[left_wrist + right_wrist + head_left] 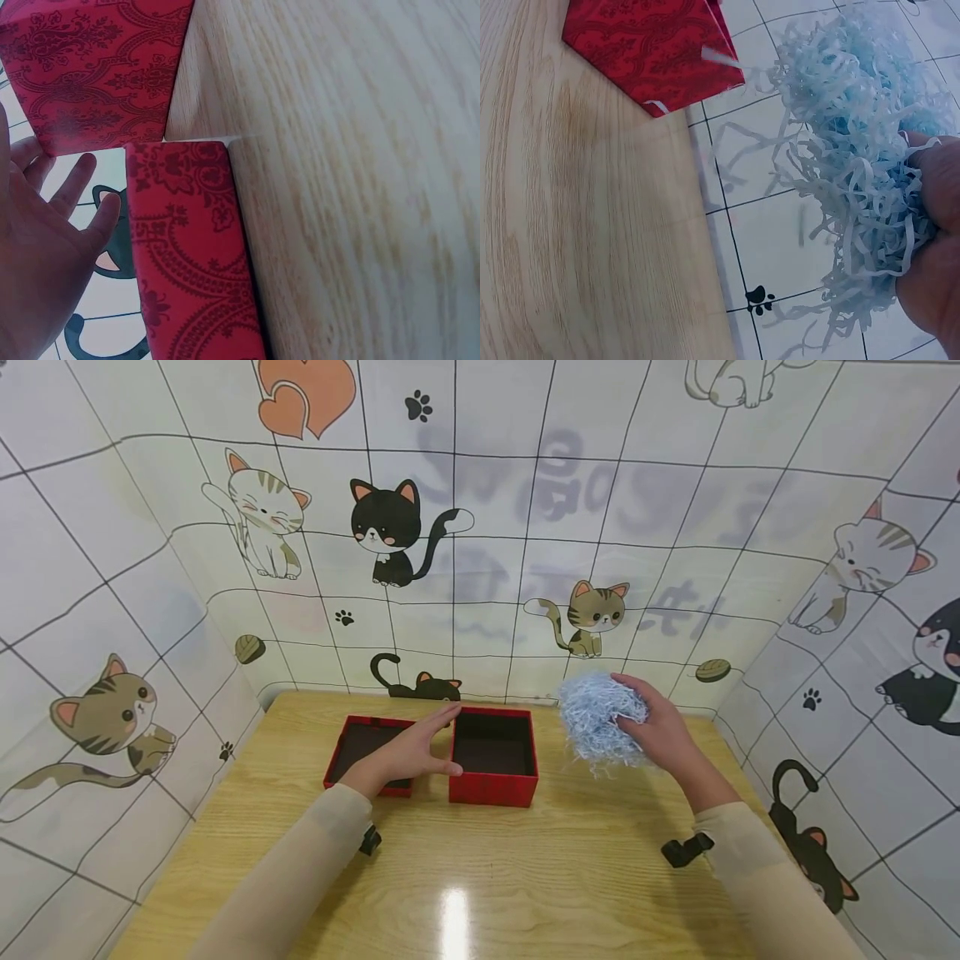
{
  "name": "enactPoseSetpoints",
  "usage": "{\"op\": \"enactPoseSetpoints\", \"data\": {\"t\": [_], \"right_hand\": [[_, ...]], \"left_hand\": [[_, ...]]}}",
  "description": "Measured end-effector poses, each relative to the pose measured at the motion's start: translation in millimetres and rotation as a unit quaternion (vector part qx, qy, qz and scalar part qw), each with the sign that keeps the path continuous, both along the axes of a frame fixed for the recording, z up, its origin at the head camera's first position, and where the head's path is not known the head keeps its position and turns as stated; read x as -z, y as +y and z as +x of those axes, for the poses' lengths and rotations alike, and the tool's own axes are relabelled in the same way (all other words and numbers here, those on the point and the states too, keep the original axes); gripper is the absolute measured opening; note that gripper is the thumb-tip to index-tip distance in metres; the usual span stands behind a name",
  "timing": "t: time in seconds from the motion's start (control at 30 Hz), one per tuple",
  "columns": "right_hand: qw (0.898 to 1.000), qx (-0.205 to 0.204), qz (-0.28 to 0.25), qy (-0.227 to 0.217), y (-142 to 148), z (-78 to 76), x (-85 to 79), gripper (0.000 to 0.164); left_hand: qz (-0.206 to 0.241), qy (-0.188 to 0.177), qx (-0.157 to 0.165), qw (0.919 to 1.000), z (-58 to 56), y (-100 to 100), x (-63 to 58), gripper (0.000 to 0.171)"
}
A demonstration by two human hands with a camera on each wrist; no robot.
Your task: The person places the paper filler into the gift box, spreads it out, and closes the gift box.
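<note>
A clump of pale blue shredded paper [600, 718] is gripped by my right hand [660, 727] above the right part of the table. In the right wrist view, loose strands of the shredded paper [855, 150] trail toward the red box. My left hand [408, 752] reaches over the box lid, its fingers and thumb spread at the left side of the red box [492, 789]. Dark inside and uncovered, the box stands upright with nothing visible in it. The red lid [352, 752] lies to its left, inner side up, partly hidden under my left hand.
The wooden table [495, 868] spreads out in front of the box. White sheeting [495, 560] printed with cats and grid lines rises behind and on both sides. A black wrist mount [686, 850] hangs under the right sleeve.
</note>
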State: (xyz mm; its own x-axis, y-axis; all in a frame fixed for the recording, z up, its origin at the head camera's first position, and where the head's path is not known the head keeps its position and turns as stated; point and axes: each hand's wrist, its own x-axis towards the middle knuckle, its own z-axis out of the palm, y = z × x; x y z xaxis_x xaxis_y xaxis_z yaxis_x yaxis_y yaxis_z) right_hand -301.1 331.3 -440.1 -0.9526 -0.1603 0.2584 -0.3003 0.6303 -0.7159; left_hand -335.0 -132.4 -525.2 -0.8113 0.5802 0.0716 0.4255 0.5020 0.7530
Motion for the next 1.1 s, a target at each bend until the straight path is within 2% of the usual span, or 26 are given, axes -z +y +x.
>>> {"op": "enactPoseSetpoints", "data": {"t": [0.6, 0.83, 1.1], "right_hand": [[0.998, -0.066, 0.001, 0.009, -45.0, -9.8, -11.6, 0.065], [0.995, -0.096, 0.017, 0.029, -66.5, -15.6, -15.0, 0.063], [0.990, -0.132, 0.038, 0.018, -91.1, -19.0, -16.1, 0.065]], "left_hand": [[-0.007, 0.007, 0.001, 1.0000, -0.5, -0.6, -0.9, 0.120], [-0.005, 0.001, -0.002, 1.0000, -0.9, -0.8, -0.6, 0.119], [-0.020, 0.004, -0.006, 0.9998, -1.5, 0.1, 0.0, 0.117]]}}
